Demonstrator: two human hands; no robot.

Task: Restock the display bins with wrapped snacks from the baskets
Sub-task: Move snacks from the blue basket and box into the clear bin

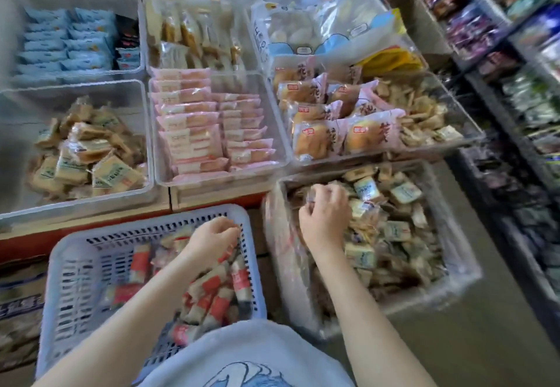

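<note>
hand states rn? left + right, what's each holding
Left hand: in the basket, fingers curled down among the red snacks; grip cannot be told.
Right hand: over the crate, pinching a clear-wrapped snack.

The bread wrappers (321, 138) carry large dark characters, perhaps Chinese, too blurred to read.

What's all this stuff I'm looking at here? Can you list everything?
Blue packets: many, pale blue, far left bin.
Pink packets: many, two rows, middle bin.
Tan packets: a heap, near left bin.
Bread rolls: several, pink wrappers, right bin.
Basket: one, pale slotted plastic, holding red-and-white snacks.
Crate: one, plastic-lined, full of small beige packets.
Shelves: right side, mixed colours, blurred.
Left hand: in the basket.
Right hand: in the crate, fingers curled on a wrapper.
</note>
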